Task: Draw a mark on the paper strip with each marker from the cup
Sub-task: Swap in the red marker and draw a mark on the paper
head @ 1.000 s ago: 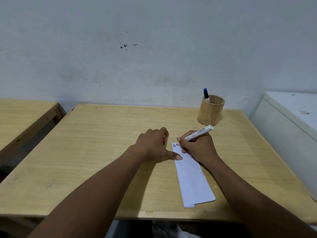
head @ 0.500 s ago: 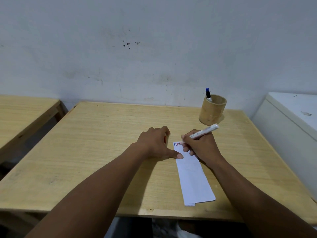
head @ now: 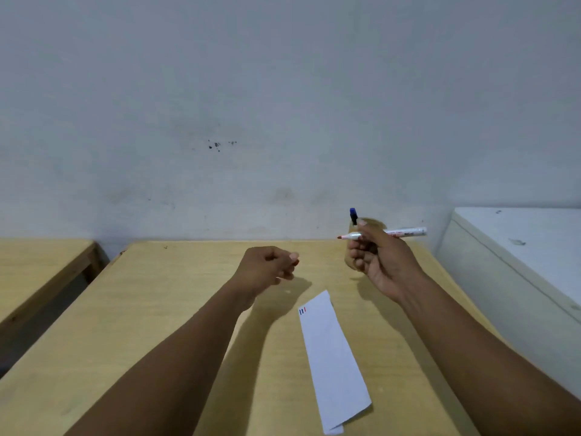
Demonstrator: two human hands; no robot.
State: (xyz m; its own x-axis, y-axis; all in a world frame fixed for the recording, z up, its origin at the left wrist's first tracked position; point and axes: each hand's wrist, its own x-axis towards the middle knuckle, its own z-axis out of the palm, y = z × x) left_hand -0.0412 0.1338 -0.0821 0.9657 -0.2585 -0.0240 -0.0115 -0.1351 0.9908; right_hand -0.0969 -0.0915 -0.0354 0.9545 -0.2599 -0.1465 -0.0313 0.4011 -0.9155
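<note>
A white paper strip (head: 333,357) lies on the wooden table (head: 157,309), with short blue and red marks (head: 302,310) at its far left corner. My right hand (head: 383,265) is raised above the table, shut on a white marker (head: 405,231). The marker lies level, its bare red tip pointing left. Behind that hand stands the wooden cup (head: 375,221), mostly hidden, with a blue-capped marker (head: 353,215) sticking out. My left hand (head: 267,265) hovers left of the strip, fingers closed on a small red cap (head: 296,262).
A white cabinet (head: 518,247) stands against the table's right side. A second wooden table (head: 37,272) is at the left across a gap. The grey wall (head: 283,121) runs right behind the table.
Both hands have lifted off the strip. My right hand carried the marker up and right, in front of the cup. A red mark now shows beside the blue ones.
</note>
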